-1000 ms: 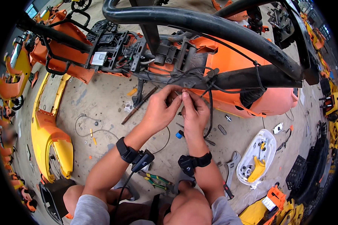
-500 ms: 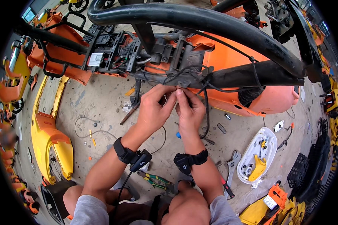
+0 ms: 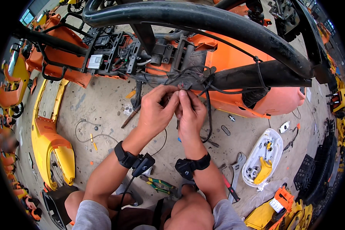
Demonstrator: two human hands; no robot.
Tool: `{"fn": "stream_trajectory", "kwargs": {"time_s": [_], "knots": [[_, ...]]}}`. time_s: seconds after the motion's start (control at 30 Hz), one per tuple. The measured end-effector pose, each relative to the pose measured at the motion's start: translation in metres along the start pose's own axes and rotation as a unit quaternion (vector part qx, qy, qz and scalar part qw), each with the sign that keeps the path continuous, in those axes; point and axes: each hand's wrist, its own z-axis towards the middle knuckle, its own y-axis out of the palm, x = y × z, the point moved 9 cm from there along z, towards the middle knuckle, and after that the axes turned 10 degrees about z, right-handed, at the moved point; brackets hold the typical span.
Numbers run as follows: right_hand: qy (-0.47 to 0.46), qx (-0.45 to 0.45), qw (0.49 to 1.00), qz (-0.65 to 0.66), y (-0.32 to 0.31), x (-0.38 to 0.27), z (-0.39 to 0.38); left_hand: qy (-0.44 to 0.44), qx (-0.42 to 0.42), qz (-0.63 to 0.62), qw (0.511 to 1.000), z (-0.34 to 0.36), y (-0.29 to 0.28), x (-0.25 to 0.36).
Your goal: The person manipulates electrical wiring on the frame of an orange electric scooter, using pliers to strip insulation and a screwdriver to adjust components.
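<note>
Fingers [image 3: 184,98] pinched together, their contents hidden

The left hand [image 3: 155,111] and the right hand [image 3: 191,117] meet at the centre of the picture, thumbs and forefingers drawn in to small pinches with almost no gap. Whatever sits between the tips is too small and covered to make out, so I cannot tell what, if anything, they have hold of.

The likeliest mishap, as I judge it, is a slip: a grip on so little surface could let a small piece drop to the floor [image 3: 76,111], where scattered bits would make it hard to find. A second risk is the black cable [image 3: 210,115] hanging just right of the right hand; a sideways swing of that wrist could catch it and tug the cable tangle [image 3: 207,78] above. The cord [image 3: 125,197] running from the left wristband [image 3: 125,155] toward the lower edge could also snag on a long reach.

As for position, the cable tangle lies up and to the right of the fingertips, near but apart, against the dark tube [image 3: 249,78] that stretches toward the right of the picture. The hanging cable drops from it past the right hand's outer side.
</note>
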Motion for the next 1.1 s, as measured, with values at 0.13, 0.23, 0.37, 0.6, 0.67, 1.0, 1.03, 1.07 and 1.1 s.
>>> {"fn": "stream_trajectory", "kwargs": {"time_s": [0.13,0.23,0.37,0.6,0.67,1.0,1.03,1.07,1.1], "knots": [[-0.025,0.009,0.992,-0.120,-0.007,-0.014,-0.019,-0.044,-0.008,-0.025,0.999,0.000,0.001,-0.006],[-0.071,-0.013,0.977,-0.199,-0.005,-0.029,-0.033,-0.105,-0.004,-0.096,0.990,0.000,0.006,-0.013],[-0.288,-0.061,0.864,-0.408,0.028,-0.056,-0.041,-0.148,-0.017,-0.213,0.966,-0.001,0.013,-0.021],[-0.237,-0.034,0.818,-0.523,0.058,-0.062,-0.025,-0.150,-0.044,-0.252,0.955,-0.003,0.015,-0.030],[-0.183,-0.011,0.822,-0.539,0.056,-0.061,-0.022,-0.156,-0.045,-0.247,0.955,-0.004,0.015,-0.031],[-0.241,0.042,0.887,-0.392,0.032,-0.058,-0.021,-0.142,-0.100,-0.289,0.941,0.003,0.017,-0.023],[-0.232,0.048,0.903,-0.359,0.027,-0.056,-0.020,-0.161,-0.127,-0.302,0.931,0.003,0.016,-0.020],[-0.263,0.054,0.890,-0.369,0.028,-0.063,-0.020,-0.187,-0.141,-0.295,0.926,0.006,0.017,-0.015],[-0.268,0.058,0.879,-0.391,0.030,-0.063,-0.019,-0.186,-0.154,-0.276,0.930,0.010,0.014,-0.014]]}}
